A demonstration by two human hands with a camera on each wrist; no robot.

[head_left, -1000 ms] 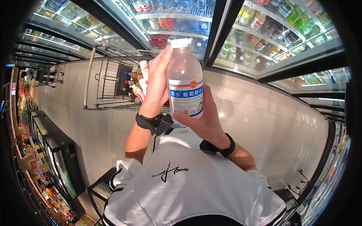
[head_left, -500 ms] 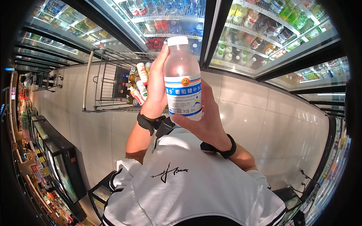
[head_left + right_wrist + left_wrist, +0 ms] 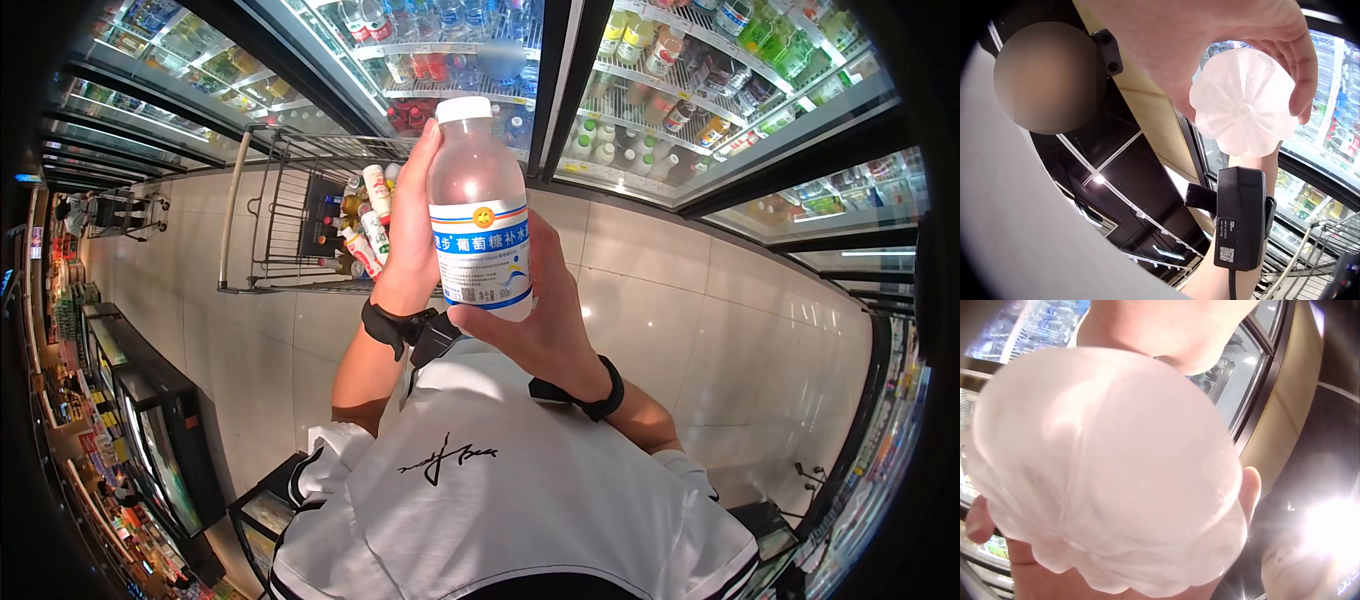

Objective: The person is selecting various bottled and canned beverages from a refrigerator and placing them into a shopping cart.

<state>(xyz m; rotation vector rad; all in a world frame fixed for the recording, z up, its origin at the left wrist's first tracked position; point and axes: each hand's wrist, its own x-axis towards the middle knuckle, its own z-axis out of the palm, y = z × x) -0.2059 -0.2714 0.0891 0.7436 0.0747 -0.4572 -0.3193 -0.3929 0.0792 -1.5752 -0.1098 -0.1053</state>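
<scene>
A clear bottle (image 3: 480,180) with a white cap and a blue-and-white label is held upright before the chest in the head view. Along its left side lies the left hand (image 3: 411,225), thumb or finger reaching near the cap. The right hand (image 3: 550,310) grips the lower right part, its thumb across the bottom of the label. Seen from below, the ribbed bottle base (image 3: 1110,462) fills much of the left wrist view. In the right wrist view the right hand (image 3: 1254,37) curls round the bottle base (image 3: 1244,106).
A wire shopping cart (image 3: 285,215) with several bottles (image 3: 375,190) stands at the left. Glass-door coolers (image 3: 690,90) stocked with drinks line the far side. Dark display cases (image 3: 160,420) stand at the lower left. Pale floor tiles (image 3: 650,300) lie between.
The bottle has shifted slightly left with both hands, and its label has turned to face the head camera more fully. Both hands have kept their hold.
</scene>
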